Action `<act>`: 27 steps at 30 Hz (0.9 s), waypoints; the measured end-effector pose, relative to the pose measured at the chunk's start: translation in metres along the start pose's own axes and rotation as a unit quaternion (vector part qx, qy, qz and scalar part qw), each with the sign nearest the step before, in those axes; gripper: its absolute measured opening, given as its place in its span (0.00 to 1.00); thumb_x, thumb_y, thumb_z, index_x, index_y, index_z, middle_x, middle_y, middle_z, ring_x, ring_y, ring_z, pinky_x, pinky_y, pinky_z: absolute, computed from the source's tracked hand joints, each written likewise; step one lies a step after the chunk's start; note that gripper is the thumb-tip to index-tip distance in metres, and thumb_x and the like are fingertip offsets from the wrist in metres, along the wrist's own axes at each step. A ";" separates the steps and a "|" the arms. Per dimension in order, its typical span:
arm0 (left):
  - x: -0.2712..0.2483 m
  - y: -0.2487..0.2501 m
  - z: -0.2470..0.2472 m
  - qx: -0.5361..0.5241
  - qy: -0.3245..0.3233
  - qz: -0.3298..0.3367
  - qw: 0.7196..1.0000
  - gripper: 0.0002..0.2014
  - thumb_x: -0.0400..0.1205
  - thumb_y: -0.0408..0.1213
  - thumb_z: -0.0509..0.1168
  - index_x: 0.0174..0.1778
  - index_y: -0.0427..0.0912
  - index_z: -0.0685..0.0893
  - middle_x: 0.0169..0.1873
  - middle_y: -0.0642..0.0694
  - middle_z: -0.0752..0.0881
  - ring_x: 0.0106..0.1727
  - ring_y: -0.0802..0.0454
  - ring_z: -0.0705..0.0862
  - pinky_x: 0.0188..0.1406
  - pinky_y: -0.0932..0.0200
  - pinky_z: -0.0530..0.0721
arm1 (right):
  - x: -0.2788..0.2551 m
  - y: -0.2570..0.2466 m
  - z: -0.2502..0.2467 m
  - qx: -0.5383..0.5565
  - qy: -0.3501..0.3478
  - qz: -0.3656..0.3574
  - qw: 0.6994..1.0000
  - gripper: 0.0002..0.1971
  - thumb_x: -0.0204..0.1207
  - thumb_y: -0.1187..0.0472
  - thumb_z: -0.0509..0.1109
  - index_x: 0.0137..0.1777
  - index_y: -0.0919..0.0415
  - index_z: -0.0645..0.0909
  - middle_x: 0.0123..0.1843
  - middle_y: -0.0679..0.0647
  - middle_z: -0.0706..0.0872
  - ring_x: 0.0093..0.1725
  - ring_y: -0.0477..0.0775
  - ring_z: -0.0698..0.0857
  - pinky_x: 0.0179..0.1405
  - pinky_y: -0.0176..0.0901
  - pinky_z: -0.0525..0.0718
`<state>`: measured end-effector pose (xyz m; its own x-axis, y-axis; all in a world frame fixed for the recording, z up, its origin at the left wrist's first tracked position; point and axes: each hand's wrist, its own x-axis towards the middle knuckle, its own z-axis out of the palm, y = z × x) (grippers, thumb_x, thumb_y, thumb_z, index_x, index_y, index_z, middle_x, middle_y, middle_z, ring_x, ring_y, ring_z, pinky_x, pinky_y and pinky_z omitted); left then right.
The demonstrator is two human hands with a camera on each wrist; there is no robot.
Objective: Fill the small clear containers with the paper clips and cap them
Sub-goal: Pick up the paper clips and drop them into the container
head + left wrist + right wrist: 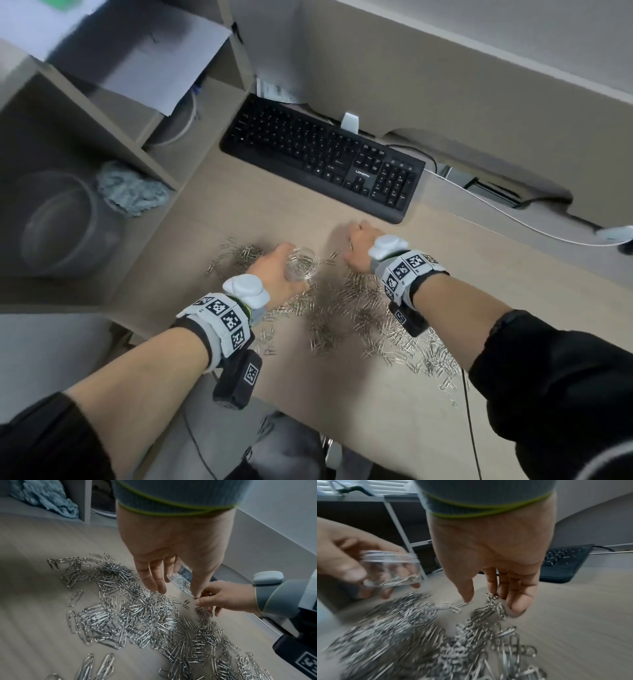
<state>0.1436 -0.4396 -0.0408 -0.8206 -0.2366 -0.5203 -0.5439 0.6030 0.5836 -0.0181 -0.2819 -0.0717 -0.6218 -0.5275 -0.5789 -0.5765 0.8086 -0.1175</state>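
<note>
A small clear container (303, 265) (181, 581) (390, 569) with a few clips inside is gripped by my left hand (274, 270) (176, 592) (342, 561), tilted just above the desk. It has no cap on. Silver paper clips (342, 308) (128, 615) (419, 642) lie scattered in a wide heap across the desk. My right hand (356, 246) (202, 601) (488, 601) is just right of the container at the heap's far edge. Its thumb and fingers point down and pinch a small bunch of clips.
A black keyboard (322, 157) (565, 563) lies behind the hands. On the left, a shelf unit (85, 137) holds a blue cloth (132, 190) (46, 497) and a grey pot (61, 222). A white cable (513, 219) runs along the right. The desk's front edge is close to my arms.
</note>
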 end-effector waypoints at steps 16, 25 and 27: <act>-0.016 0.022 0.033 0.024 -0.015 -0.012 1.000 0.35 0.74 0.49 0.76 0.74 0.50 0.68 0.39 0.56 0.87 0.43 0.52 0.86 0.45 0.55 0.84 | -0.078 0.049 0.050 0.088 0.007 -0.072 0.993 0.21 0.80 0.50 0.67 0.68 0.59 0.71 0.58 0.57 0.77 0.55 0.58 0.80 0.50 0.49 0.82; -0.024 0.032 0.045 0.041 0.000 -0.009 0.999 0.32 0.74 0.46 0.75 0.72 0.48 0.69 0.33 0.60 0.83 0.38 0.55 0.83 0.38 0.60 0.76 | -0.062 0.037 0.035 0.021 -0.003 -0.081 0.997 0.33 0.80 0.54 0.68 0.81 0.64 0.62 0.80 0.58 0.70 0.76 0.62 0.73 0.71 0.56 0.78; -0.025 0.033 0.044 0.042 -0.003 -0.007 0.999 0.31 0.74 0.47 0.75 0.71 0.49 0.69 0.36 0.59 0.85 0.39 0.53 0.84 0.38 0.60 0.78 | -0.072 0.037 0.046 0.007 -0.007 -0.096 0.995 0.33 0.80 0.56 0.68 0.82 0.63 0.61 0.83 0.57 0.66 0.80 0.61 0.68 0.75 0.55 0.74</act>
<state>0.1540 -0.3799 -0.0355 -0.8121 -0.2413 -0.5313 -0.5382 0.6616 0.5221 0.0300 -0.2022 -0.0711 -0.4922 -0.6694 -0.5564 -0.6771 0.6961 -0.2386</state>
